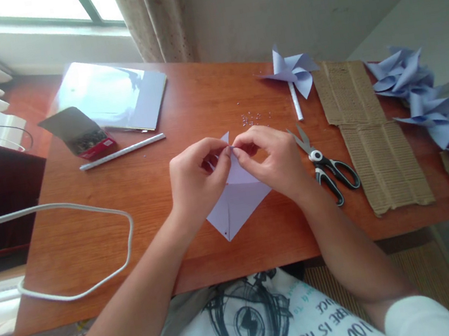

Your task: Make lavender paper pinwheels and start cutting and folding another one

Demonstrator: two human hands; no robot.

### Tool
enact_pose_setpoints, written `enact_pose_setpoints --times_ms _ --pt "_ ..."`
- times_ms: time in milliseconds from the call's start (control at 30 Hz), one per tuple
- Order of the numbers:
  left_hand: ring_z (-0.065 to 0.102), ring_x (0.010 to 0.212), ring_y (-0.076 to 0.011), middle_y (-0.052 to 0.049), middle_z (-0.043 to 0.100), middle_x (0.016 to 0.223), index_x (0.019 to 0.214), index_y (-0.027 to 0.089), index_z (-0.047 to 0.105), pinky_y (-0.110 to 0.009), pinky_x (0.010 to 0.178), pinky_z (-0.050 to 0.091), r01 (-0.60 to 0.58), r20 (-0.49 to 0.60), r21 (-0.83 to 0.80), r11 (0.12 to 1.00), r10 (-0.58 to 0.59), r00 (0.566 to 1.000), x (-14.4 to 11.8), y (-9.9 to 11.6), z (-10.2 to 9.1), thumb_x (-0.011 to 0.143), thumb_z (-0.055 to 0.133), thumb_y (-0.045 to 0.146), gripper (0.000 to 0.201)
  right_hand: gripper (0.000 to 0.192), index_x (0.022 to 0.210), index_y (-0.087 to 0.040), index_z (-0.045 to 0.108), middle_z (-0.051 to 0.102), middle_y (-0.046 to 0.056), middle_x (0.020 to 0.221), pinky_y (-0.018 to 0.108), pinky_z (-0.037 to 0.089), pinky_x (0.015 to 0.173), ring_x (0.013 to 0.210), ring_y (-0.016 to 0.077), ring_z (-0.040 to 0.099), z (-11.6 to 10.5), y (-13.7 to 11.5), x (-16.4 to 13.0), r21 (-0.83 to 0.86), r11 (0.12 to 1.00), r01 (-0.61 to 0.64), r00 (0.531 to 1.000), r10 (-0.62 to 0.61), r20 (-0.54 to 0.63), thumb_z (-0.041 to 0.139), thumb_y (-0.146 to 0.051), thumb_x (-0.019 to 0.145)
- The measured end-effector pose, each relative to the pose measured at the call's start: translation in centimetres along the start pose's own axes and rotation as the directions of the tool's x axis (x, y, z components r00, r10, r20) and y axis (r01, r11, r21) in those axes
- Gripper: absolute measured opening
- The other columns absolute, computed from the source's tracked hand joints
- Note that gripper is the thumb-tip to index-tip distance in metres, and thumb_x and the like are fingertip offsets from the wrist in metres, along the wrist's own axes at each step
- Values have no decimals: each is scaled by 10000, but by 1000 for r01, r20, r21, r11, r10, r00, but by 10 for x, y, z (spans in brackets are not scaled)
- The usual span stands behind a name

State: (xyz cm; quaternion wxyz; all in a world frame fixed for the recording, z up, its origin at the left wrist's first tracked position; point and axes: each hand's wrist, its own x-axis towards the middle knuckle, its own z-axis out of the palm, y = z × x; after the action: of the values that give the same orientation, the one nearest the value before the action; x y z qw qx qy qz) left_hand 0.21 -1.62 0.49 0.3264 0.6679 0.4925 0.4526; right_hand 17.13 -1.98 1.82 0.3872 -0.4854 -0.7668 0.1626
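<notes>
Over a lilac sheet of paper [235, 203], my left hand [194, 176] and my right hand [278, 159] meet with thumbs and forefingers pinched together. Something small and dark is between the touching fingertips; I cannot make out what it is. The paper has slits running in from its corners and a dark dot near the corner closest to me. Its far part is partly hidden by my hands. Tiny bits [257, 118] lie scattered just beyond my right hand. Scissors [321, 160] rest with blades apart to the right of that hand.
A finished pinwheel [292, 67] on a white stick lies at the back. Cardboard [382, 159] and several more pinwheels [433, 104] are at the right. On the left are an opened small box [91, 144], a rolled stick [122, 152], a glossy folder [117, 94] and a white cable [129, 244].
</notes>
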Motion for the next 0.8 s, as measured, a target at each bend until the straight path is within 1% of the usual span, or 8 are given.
enact_pose_setpoints --times_ms 100,167,300,433,533,633,700,800 --pt "584 609 -109 -10 716 727 815 173 725 -226 571 451 -23 -4 58 998 23 1000 1 1 -1 856 672 222 83 91 851 -210 647 676 9 787 288 477 699 735 152 619 1 -1 -1 -62 998 28 999 -29 -17 616 -159 920" --pt "579 599 -107 -8 712 714 791 173 722 -222 556 443 -24 -16 72 997 25 1000 1 2 -1 843 676 213 81 112 867 -220 645 681 20 802 301 486 730 772 167 626 4 -2 -2 -122 991 56 998 -60 -28 582 -175 949" --pt "567 570 -95 8 691 665 760 169 718 -215 545 432 12 -51 26 1000 -10 999 2 5 -2 831 679 190 83 146 903 -227 652 702 44 844 337 484 796 835 197 630 10 -1 -7 -275 954 119 988 -142 -63 542 -212 998" --pt "557 574 -95 8 677 652 737 169 712 -210 550 433 72 -61 -54 996 -76 995 2 5 -1 825 698 202 95 154 907 -224 655 709 45 847 340 475 769 822 200 627 15 -2 -9 -374 916 143 978 -190 -90 539 -216 1007" --pt "595 625 -116 -17 710 708 757 166 725 -216 575 463 150 -19 -204 967 -157 987 3 4 1 824 720 242 102 163 887 -227 652 706 39 831 336 478 761 809 198 627 15 -3 -9 -401 906 136 975 -193 -107 541 -206 1004" --pt "627 652 -134 -40 744 759 816 160 756 -226 582 482 213 44 -327 921 -210 977 3 4 2 816 750 288 129 146 887 -228 651 710 34 828 331 491 777 811 194 631 14 -1 -8 -381 919 102 974 -170 -149 557 -201 995" --pt "643 666 -142 -50 759 778 837 158 769 -231 589 492 219 54 -345 913 -213 975 3 3 3 814 761 302 146 130 902 -228 655 718 33 844 331 499 795 826 193 638 13 0 -8 -360 930 76 974 -147 -174 565 -199 991" --pt "651 680 -145 -49 763 784 849 163 774 -236 607 503 181 33 -315 932 -180 983 3 0 4 823 760 301 142 125 925 -229 671 724 36 866 334 502 804 848 194 646 13 1 -8 -358 931 71 976 -139 -167 570 -207 994"
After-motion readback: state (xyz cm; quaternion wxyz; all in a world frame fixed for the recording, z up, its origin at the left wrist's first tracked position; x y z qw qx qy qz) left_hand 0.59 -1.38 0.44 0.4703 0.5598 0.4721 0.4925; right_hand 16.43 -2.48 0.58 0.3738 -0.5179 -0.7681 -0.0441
